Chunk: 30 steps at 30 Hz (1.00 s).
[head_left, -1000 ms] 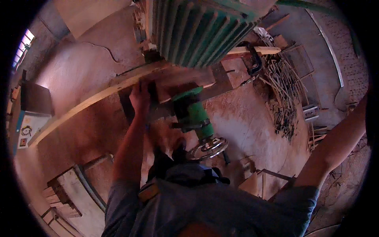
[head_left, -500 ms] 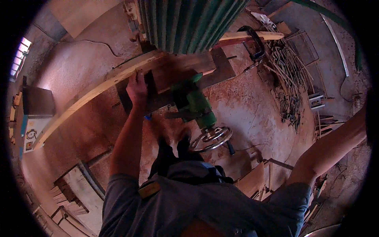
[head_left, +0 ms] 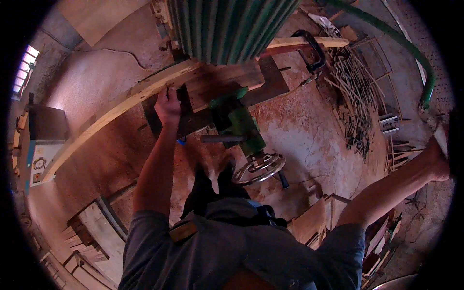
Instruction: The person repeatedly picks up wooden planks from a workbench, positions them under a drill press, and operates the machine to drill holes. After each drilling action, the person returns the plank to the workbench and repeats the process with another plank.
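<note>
My left hand (head_left: 167, 107) rests over the dark machine table (head_left: 150, 121), its fingers closed at the near edge of a long curved wooden beam (head_left: 111, 108). What those fingers pinch, if anything, is too small to make out. Beside it a thick wooden block (head_left: 220, 84) lies under the ribbed green motor housing (head_left: 232, 29). At the far right, my right hand (head_left: 437, 162) is partly cut off by the picture's dark rim. A pale shape (head_left: 441, 137) shows by its fingers, below the end of a green curved bar (head_left: 411, 48); its grip is hidden.
Below the table stands a green bracket (head_left: 246, 128) with a shiny handwheel (head_left: 261, 169). A black clamp (head_left: 316, 53) sits at the beam's right end. Piled wood strips (head_left: 355, 92) lie on the right floor, a grey cabinet (head_left: 46, 125) at left and wooden boards (head_left: 99, 229) lower left.
The green curved bar has swung leftward, farther into view. My right arm has shifted inward, bringing the hand in from beyond the rim. My left hand and the beam stay put.
</note>
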Tool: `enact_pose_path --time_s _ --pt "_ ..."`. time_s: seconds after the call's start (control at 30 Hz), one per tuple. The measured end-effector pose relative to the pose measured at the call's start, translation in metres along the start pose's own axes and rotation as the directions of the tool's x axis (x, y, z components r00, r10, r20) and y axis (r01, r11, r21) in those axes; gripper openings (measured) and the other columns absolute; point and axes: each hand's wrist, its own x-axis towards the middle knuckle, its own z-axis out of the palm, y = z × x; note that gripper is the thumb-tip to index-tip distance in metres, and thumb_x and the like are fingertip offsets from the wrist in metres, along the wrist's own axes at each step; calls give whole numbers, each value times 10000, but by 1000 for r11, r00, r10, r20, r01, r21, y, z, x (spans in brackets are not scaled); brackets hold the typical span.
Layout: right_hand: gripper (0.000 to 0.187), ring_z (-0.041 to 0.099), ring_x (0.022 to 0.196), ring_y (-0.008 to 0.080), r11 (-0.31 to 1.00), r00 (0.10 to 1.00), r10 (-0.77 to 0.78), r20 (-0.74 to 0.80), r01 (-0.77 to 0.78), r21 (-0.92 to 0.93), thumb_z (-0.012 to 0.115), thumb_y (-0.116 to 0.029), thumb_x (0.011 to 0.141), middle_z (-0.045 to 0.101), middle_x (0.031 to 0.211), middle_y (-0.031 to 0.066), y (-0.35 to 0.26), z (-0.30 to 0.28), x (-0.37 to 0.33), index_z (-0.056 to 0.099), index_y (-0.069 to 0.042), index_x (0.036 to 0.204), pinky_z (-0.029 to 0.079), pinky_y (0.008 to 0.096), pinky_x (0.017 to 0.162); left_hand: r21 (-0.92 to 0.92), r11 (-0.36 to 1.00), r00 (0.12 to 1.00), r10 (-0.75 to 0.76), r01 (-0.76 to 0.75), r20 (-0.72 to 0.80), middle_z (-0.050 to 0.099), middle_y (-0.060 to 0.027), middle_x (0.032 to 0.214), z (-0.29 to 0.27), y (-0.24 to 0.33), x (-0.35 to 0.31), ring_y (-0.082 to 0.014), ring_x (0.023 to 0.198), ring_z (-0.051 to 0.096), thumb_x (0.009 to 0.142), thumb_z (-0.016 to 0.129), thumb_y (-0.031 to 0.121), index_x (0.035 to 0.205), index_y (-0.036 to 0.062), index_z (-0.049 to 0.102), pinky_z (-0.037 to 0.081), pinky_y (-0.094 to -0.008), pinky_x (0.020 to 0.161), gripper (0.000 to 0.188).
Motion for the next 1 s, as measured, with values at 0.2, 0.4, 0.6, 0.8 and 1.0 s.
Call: enact_pose_path --time_s 0.2,0.4,0.6,0.8,1.0 --pt "414 501 637 184 997 992 81 98 -82 6 490 -519 881 488 641 18 -14 -51 -5 553 -125 772 418 384 661 -35 999 1000 17 -18 -19 654 -143 794 1 -8 2 -206 618 660 897 563 310 1066 50 624 518 -326 586 316" --pt "508 451 623 250 997 988 74 -132 -77 -16 442 -564 843 452 628 100 -22 -82 -34 480 -77 704 384 468 685 -80 996 999 -41 38 -35 660 -148 809 5 -10 -1 -222 630 667 897 557 296 1083 85 624 523 -344 610 290" --pt "483 460 698 272 997 952 35 -304 -53 -51 707 -524 611 445 644 42 -19 -90 -75 477 -127 760 398 482 709 -16 999 999 37 -38 -20 660 -162 801 4 -8 0 -248 619 668 899 549 311 1088 95 628 515 -365 614 297" --pt "556 554 926 383 996 897 59 -437 -79 -28 758 -523 617 608 887 136 -19 -113 -126 566 -93 913 430 595 882 -57 973 974 219 -222 -64 659 -159 794 3 -29 8 -257 623 668 901 539 349 1076 90 629 513 -370 643 325" --pt "514 526 1096 411 973 930 222 -292 -230 8 750 -464 677 626 978 159 -23 -134 -175 583 -65 955 347 587 1021 39 999 1000 -26 25 14 664 -169 827 1 0 -3 -278 694 676 899 540 374 1061 77 634 513 -372 650 352"
